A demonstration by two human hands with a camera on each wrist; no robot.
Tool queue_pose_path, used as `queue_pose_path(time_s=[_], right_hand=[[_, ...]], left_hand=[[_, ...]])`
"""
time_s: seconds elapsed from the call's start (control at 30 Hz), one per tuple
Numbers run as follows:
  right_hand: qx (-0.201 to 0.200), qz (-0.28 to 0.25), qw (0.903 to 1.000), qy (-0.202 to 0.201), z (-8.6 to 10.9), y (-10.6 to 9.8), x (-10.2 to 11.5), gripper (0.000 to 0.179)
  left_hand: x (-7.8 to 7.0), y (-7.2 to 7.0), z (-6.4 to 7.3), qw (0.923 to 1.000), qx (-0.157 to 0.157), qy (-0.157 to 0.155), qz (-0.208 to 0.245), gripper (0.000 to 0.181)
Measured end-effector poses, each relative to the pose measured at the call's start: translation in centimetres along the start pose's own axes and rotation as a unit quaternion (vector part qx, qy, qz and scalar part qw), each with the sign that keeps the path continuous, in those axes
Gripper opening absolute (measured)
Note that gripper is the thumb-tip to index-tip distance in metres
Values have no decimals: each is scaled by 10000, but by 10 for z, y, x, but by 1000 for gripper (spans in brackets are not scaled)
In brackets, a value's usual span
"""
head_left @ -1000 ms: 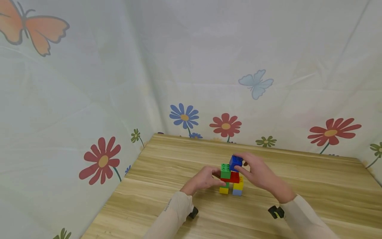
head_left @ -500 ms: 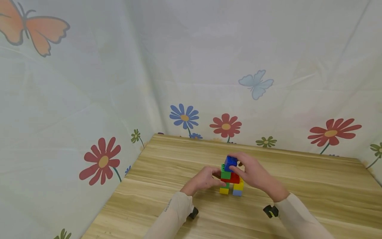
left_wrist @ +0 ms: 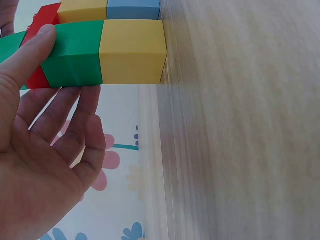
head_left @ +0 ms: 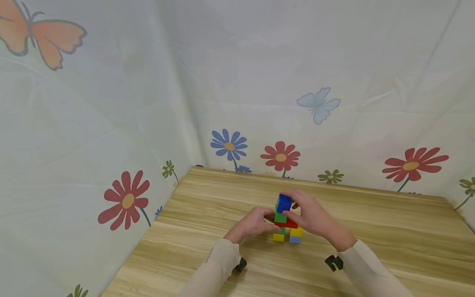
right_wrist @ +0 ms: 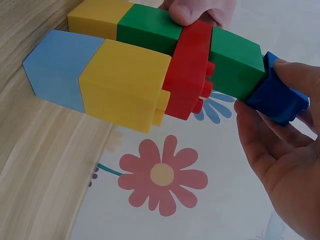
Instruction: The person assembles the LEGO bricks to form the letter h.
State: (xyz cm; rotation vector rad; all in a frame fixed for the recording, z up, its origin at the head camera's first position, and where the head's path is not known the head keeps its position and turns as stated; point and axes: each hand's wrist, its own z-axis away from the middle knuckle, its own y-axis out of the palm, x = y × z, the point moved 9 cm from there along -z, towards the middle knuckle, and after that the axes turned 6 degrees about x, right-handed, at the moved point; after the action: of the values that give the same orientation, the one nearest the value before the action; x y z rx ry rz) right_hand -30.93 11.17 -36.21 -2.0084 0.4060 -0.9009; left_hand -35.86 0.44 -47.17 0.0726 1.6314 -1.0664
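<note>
A small tower of toy building bricks stands on the table. On its left side a lower green brick (left_wrist: pixel 75 55) sits on a yellow brick (left_wrist: pixel 132 52); on the right, another yellow brick (right_wrist: pixel 122 80) sits on a light blue one (right_wrist: pixel 65 70). A red brick (right_wrist: pixel 190 70) bridges across above, its right end raised off that yellow brick's studs, with an upper green brick (right_wrist: pixel 237 62) on its left end. My left hand (head_left: pixel 254 225) grips the tower around the lower green and red bricks. My right hand (head_left: pixel 315 216) pinches a dark blue brick (right_wrist: pixel 280 92), slightly tilted, at the upper green brick's top.
The wooden table (head_left: pixel 208 198) extends around the tower, its back edge meeting a pale curtain (head_left: pixel 252 82) printed with flowers and butterflies. A black strap piece (head_left: pixel 334 262) shows at my right wrist and another (head_left: pixel 240 264) at my left.
My right hand has moved left with the dark blue brick, from beside the upper green brick to over it. The left hand and the tower have stayed in place.
</note>
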Motion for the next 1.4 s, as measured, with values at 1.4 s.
queue_pose_path(time_s=[1.4], right_hand=[[143, -90, 9998, 100, -4, 3, -2, 54]], left_hand=[[-2, 0, 0, 9999, 12, 95, 86, 30]])
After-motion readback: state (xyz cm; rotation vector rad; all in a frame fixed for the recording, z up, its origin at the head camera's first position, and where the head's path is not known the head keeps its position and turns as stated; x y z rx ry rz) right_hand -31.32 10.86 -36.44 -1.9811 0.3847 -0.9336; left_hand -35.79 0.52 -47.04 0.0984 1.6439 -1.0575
